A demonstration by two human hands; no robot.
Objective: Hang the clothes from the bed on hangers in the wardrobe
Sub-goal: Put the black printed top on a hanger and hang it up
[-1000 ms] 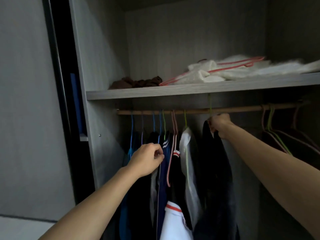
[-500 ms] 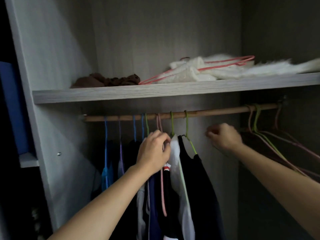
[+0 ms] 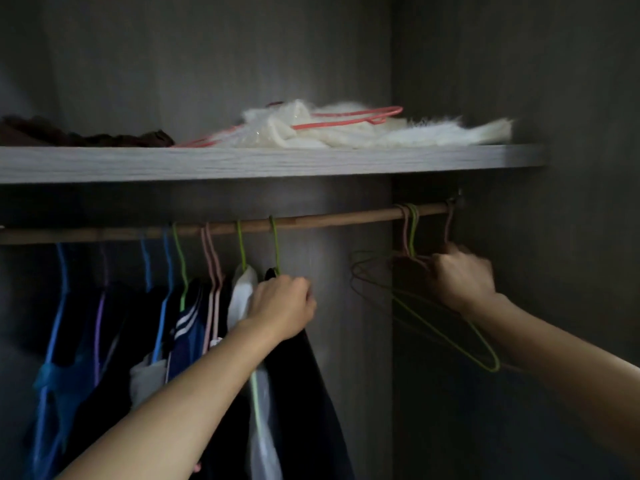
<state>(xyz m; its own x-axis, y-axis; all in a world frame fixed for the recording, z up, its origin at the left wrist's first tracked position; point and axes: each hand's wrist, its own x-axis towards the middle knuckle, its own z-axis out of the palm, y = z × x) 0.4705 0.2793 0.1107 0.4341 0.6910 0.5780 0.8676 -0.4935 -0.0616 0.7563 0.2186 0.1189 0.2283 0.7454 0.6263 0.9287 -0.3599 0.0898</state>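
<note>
Head view, wardrobe interior. Left hand (image 3: 282, 306) curls its fingers round the shoulder of a black garment (image 3: 304, 393), just below its green hook on the rail (image 3: 329, 220), at the right end of the row of hung clothes. Right hand (image 3: 460, 282) closes round the necks of the empty hangers (image 3: 411, 233) bunched near the rail's right end; motion blur hides which of them it actually pinches. These look like thin coated wire: light, springy, smooth on the rail and apt to snag one another. So 1 is best taken at the neck under the hook and lifted straight up, clear of its neighbours. Above, the shelf (image 3: 277, 163) carries a pink hanger (image 3: 346, 121), a white fluffy cloth (image 3: 398, 135) and a brown cloth (image 3: 86, 136). Neither the bed nor its clothes appear.
</note>
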